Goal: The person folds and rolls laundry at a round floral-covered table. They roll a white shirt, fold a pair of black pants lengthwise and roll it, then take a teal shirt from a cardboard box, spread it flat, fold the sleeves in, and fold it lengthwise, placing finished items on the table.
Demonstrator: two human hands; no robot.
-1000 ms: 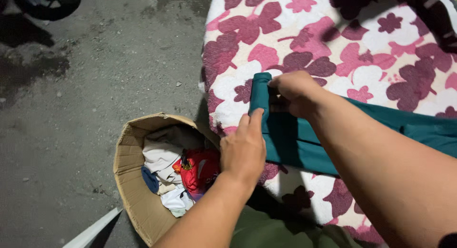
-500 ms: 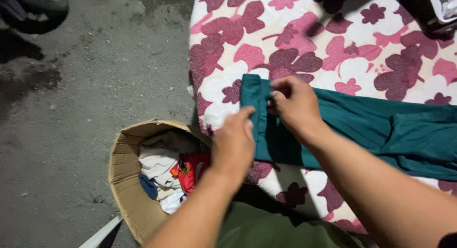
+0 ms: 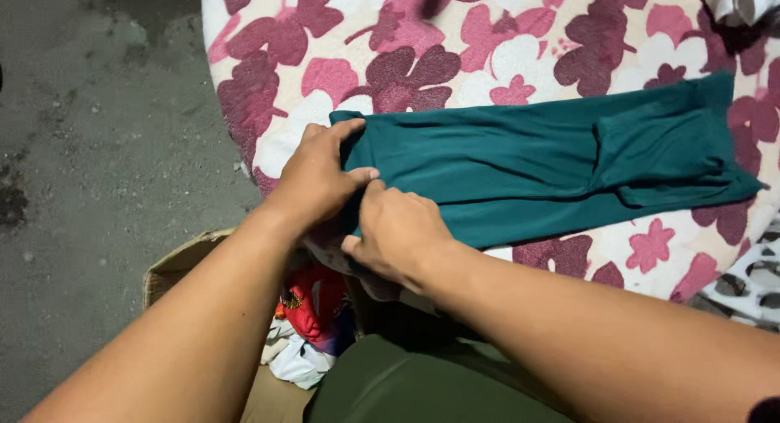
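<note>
A long teal garment (image 3: 536, 159) lies flat across a bed cover (image 3: 487, 49) printed with dark red and pink flowers. My left hand (image 3: 318, 175) grips the garment's left end at the top corner, thumb and fingers pinching the cloth. My right hand (image 3: 398, 232) holds the same end at its lower corner, close beside the left hand. Both hands are at the bed's near-left edge. The garment's far end is folded over on itself at the right.
A cardboard box (image 3: 175, 268) with red, white and blue clothes (image 3: 313, 309) stands on the grey concrete floor (image 3: 97, 130) below my arms. Dark green cloth (image 3: 406, 382) covers my lap. A black-and-white patterned fabric (image 3: 747, 281) lies at the right edge.
The garment, held bunched and upright a second ago, now lies spread flat on the bed. My left hand came up from above the box and took hold of the garment's end.
</note>
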